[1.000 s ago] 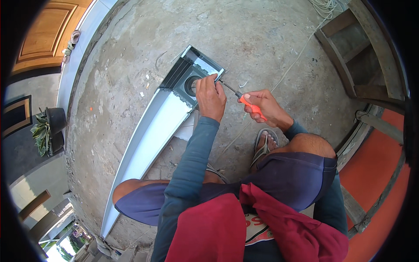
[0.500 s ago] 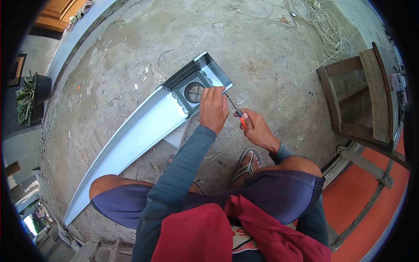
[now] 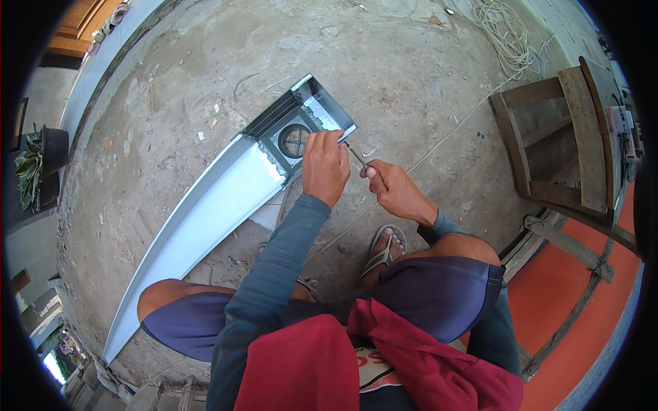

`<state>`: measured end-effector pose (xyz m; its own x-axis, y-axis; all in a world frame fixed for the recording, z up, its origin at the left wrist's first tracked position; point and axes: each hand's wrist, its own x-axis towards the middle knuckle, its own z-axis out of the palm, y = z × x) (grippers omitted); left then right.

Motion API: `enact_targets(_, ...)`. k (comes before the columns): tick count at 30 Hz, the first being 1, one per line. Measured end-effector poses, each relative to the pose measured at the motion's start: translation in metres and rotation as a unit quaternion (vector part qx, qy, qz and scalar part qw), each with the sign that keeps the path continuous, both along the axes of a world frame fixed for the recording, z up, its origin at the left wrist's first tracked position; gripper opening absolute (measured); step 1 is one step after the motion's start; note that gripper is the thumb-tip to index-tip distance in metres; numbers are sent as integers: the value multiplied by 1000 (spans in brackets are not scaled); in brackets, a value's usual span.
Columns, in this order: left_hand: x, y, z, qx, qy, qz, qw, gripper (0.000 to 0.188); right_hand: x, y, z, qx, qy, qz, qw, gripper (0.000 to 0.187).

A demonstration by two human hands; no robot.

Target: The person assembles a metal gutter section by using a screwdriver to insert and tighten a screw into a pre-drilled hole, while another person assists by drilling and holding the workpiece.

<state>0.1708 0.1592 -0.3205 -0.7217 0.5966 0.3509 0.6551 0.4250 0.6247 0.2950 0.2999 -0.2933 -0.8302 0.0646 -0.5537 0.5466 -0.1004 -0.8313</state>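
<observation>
A long white gutter (image 3: 199,216) stretches from beside my left knee up to a dark grey end box (image 3: 275,113). In the floor of that box is a round drain outlet (image 3: 293,140) with a cross inside. My left hand (image 3: 325,168) is closed over the box's near right edge, its fingertips partly hidden. With my right hand (image 3: 401,192) I grip a screwdriver (image 3: 356,155), its handle covered by my fingers. The thin metal shaft slants up and left, its tip at the box's right corner beside my left fingers. Whatever the tip touches is too small to make out.
Rough concrete floor (image 3: 404,75) surrounds me. A wooden frame (image 3: 541,89) stands at the right, with a coil of pale cable (image 3: 504,34) beyond it. A potted plant (image 3: 31,164) is at the far left. My sandalled foot (image 3: 385,250) rests below my right hand.
My right hand has shifted its grip, so the orange handle seen before is now covered. The whole view has moved slightly; my left hand stays on the box edge.
</observation>
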Motion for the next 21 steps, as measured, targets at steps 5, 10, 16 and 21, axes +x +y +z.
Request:
enact_targets(5,9,12,7,8,-15,-25,1000,20,13,12,-39,-705,-26,-175,687,29)
enact_targets(10,-4,4,4,-13,0,-23,1000,20,10,2,-36,-652,-29,-180,736,33)
enact_targets(16,-6,0,4,-22,3,-19,1000,21,11,4,11,-331,-53,-132,933,38)
enact_targets(21,-8,3,8,-30,-7,-21,999,21,27,11,-6,-146,-17,-140,979,42)
